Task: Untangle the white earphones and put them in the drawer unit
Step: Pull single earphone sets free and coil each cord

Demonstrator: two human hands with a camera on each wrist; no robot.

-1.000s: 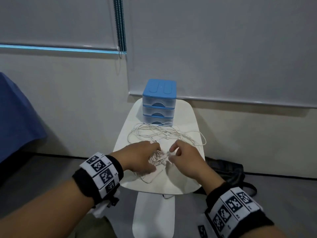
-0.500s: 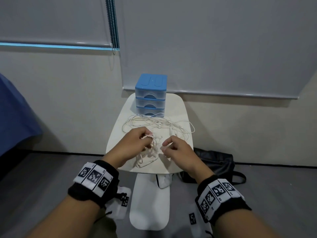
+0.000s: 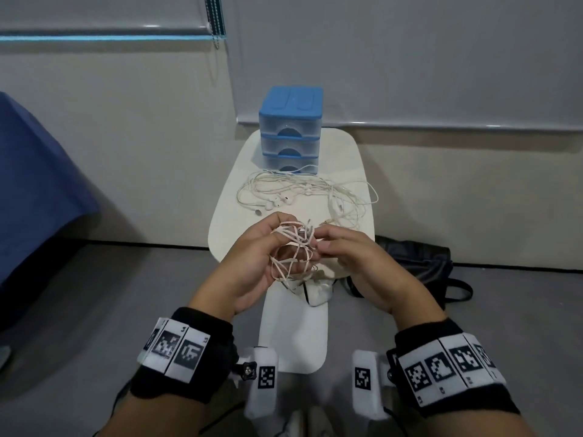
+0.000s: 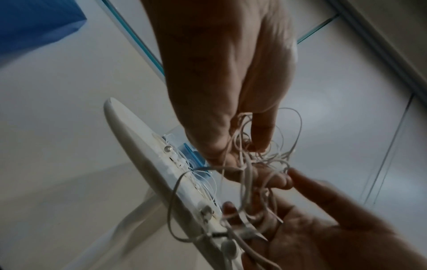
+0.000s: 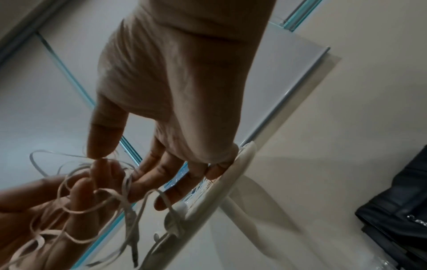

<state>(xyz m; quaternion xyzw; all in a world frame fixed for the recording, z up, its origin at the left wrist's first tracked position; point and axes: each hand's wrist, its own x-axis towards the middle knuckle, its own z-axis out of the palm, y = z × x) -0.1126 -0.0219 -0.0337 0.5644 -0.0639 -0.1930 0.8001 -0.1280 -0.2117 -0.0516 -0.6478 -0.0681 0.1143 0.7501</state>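
Knots are my worry: my left hand [image 3: 252, 263] is curled round a loose bundle of flat, thin white earphones [image 3: 291, 250] lifted above the near edge of the surface [image 3: 227, 216], my right hand [image 3: 350, 257] pinches one strand, and a hard pull could cinch the limp loops tighter. More round-corded earphones [image 3: 303, 190] sprawl on the smooth white surface just before the shut, blue-topped translucent plastic drawer unit [image 3: 290, 130].
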